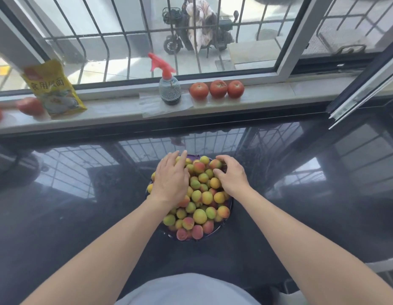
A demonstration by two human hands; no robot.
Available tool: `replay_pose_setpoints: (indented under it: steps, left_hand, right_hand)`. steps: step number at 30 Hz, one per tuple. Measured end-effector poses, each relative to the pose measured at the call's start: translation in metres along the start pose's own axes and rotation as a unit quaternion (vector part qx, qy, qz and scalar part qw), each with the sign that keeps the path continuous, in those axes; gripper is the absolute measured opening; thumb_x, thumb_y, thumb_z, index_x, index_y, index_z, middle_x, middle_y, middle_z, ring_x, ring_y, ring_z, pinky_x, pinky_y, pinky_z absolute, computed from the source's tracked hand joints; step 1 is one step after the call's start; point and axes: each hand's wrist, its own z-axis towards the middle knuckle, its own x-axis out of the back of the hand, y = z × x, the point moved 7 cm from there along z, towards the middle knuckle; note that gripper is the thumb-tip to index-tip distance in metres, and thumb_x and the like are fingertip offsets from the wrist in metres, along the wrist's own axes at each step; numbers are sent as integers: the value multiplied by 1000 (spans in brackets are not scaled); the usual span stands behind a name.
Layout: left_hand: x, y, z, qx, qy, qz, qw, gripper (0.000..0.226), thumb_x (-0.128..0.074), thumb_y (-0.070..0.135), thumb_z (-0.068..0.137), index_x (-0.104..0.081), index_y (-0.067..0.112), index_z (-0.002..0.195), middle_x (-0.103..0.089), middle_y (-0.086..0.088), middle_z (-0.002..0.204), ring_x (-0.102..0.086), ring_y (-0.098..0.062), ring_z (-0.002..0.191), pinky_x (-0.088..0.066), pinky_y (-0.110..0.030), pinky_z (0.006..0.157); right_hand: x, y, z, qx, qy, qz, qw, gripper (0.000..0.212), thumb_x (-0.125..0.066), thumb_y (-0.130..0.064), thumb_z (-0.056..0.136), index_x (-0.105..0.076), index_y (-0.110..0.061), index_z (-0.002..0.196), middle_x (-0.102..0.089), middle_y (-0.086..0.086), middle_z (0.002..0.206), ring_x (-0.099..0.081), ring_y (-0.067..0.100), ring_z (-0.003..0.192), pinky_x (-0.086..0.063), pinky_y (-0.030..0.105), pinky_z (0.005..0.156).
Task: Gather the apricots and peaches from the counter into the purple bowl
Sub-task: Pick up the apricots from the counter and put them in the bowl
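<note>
The round purple plastic bowl (230, 204) is mostly hidden: only slivers of rim show beneath the heaped fruit and both forearms. It stands on the glossy black stone bench (81, 216), centred before the person. The small yellow, green and red-blushed apricots and peaches (200, 215) pile above the rim. The left hand (171, 179) lies flat on the pile, fingers spread apart. The right hand (232, 176) curls over one fruit at the far edge; whether it grips is unclear.

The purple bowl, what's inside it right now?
The purple bowl is heaped with apricots and peaches. The left hand and right hand cover some fruit; the bowl's bottom is hidden.
</note>
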Motion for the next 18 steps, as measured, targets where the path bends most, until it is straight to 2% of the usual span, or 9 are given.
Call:
replay_pose_setpoints:
  steps: [5,8,10,13,16,18]
  left_hand:
    - [11,-59,-54,145,57,-116,981,52,-47,18,110,-43,12,161,-36,-13,168,-26,-28,157,-19,-43,131]
    - [3,-87,-87,242,60,-189,950,56,-47,23,111,-35,20,166,-24,-8,174,-18,-26,160,-16,-43,131]
    - [-5,-91,-98,273,51,-241,930,60,-48,26,111,-28,25,168,-19,-6,175,-14,-23,162,-15,-42,131]
    - [-14,-90,-104,317,34,-339,885,62,-43,30,113,-20,28,170,-18,-5,176,-17,-20,162,-16,-42,130]
    - [-22,-89,-109,367,13,-411,835,62,-39,42,113,-15,37,170,-26,1,174,-27,-22,159,-23,-46,129]
    - [-28,-90,-111,387,4,-456,801,63,-39,48,112,-12,42,169,-28,6,174,-32,-22,157,-26,-51,129]
  right_hand:
    - [7,-12,-17,57,5,-4,998,29,-67,-35,89,-61,-26,115,-60,-10,108,-53,13,107,-47,32,91]
    - [-2,-15,-36,102,-23,-57,993,29,-66,-27,89,-62,-22,118,-59,-8,105,-43,13,108,-42,31,96]
    - [-1,-19,-42,125,-13,-60,990,28,-66,-24,89,-64,-22,117,-60,-8,104,-41,12,108,-42,30,96]
    - [1,-29,-48,161,5,-41,986,24,-68,-22,89,-68,-20,113,-61,-11,103,-46,10,107,-43,27,93]
    - [-9,-25,-54,185,-12,-61,981,21,-68,-24,91,-71,-20,111,-64,-11,110,-47,10,109,-43,29,98]
    - [-7,-16,-54,158,2,-36,987,25,-66,-27,93,-68,-23,118,-62,-11,116,-47,11,113,-42,30,100]
